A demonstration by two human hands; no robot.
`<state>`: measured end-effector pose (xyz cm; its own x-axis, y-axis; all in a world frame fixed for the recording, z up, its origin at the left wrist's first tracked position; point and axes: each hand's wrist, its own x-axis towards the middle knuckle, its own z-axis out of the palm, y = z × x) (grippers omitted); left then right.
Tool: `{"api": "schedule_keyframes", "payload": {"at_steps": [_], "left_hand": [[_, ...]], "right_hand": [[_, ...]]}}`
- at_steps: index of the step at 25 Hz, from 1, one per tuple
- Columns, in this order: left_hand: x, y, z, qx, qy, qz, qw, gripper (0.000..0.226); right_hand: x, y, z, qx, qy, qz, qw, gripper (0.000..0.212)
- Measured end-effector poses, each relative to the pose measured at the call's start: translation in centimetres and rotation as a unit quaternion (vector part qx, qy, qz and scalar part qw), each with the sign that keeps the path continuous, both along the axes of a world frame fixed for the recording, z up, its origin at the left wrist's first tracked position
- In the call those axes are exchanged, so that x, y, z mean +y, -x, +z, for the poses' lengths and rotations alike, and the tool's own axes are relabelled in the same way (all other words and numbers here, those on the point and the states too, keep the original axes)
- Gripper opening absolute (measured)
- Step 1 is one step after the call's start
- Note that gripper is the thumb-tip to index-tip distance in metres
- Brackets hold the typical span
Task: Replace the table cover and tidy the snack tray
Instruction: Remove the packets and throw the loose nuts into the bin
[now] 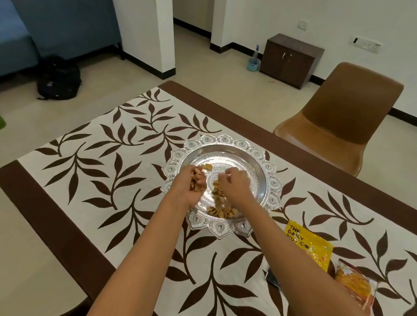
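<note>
Here, with the leaf-print table cover [118, 171] already laid, both hands work over the silver tray [268, 167], the left hand [192, 182] curled around a clutch of chips [221, 210], right hand [234, 186] pinching above the pile beneath its fingertips, apparently gathering loose snacks, likely bound for the packets [308, 244] beside the right forearm

One view only, worn on the person's head, looking forward and steeply down over the table cover [91, 166]. Both forearms reach in from the near edge, so the silver tray [231, 145] sits close, mid-frame. Wide lens (the edges bend): sofa [61, 11] far left, brown chair [346, 111] far right.
</note>
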<state>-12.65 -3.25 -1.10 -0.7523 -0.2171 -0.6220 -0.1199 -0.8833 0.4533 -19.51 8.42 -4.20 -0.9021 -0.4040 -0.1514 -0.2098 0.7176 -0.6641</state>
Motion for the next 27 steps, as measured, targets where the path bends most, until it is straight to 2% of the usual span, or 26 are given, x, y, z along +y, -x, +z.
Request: {"api": "schedule_keyframes", "payload": {"at_steps": [2, 4, 6, 11, 15, 17, 19, 21, 23, 27], "left_hand": [[-0.3, -0.1, -0.2, 0.013, -0.031, 0.004, 0.999, 0.027], [-0.5, -0.1, -0.3, 0.019, -0.066, 0.009, 0.998, 0.028], [-0.6, -0.1, -0.3, 0.012, -0.074, 0.016, 0.997, 0.030], [-0.5, -0.1, -0.1, 0.005, -0.056, 0.035, 0.998, 0.028], [-0.4, -0.1, -0.1, 0.013, -0.051, 0.034, 0.998, 0.025], [-0.3, -0.2, -0.3, 0.017, -0.051, 0.032, 0.998, 0.023], [-0.1, -0.2, -0.5, 0.022, -0.049, 0.037, 0.998, 0.024], [0.3, -0.1, -0.5, 0.019, -0.036, 0.047, 0.998, 0.028], [1.0, 0.1, -0.4, 0.017, -0.030, 0.060, 0.998, 0.031], [3.6, 0.5, 0.1, 0.059, -0.065, 0.093, 0.992, 0.035]], "right_hand": [[-0.7, -1.4, -0.2, 0.023, -0.046, 0.108, 0.993, 0.030], [-0.4, -2.5, -0.3, 0.061, -0.099, 0.223, 0.968, 0.031], [0.4, -2.9, 0.2, 0.064, -0.119, 0.283, 0.950, 0.033], [1.1, -3.0, 1.6, 0.076, -0.140, 0.267, 0.951, 0.023], [0.6, -2.9, 1.5, 0.068, -0.113, 0.195, 0.972, 0.017], [0.9, -2.6, 1.1, 0.036, -0.052, 0.103, 0.993, 0.014], [1.5, -2.1, 1.3, -0.050, 0.065, -0.006, 0.997, 0.009], [1.8, -1.9, 1.9, -0.156, 0.223, -0.091, 0.958, 0.001], [1.3, -2.2, 2.5, -0.209, 0.339, -0.128, 0.908, 0.008], [-1.1, -3.9, 2.7, -0.255, 0.460, -0.207, 0.825, 0.013]]}}
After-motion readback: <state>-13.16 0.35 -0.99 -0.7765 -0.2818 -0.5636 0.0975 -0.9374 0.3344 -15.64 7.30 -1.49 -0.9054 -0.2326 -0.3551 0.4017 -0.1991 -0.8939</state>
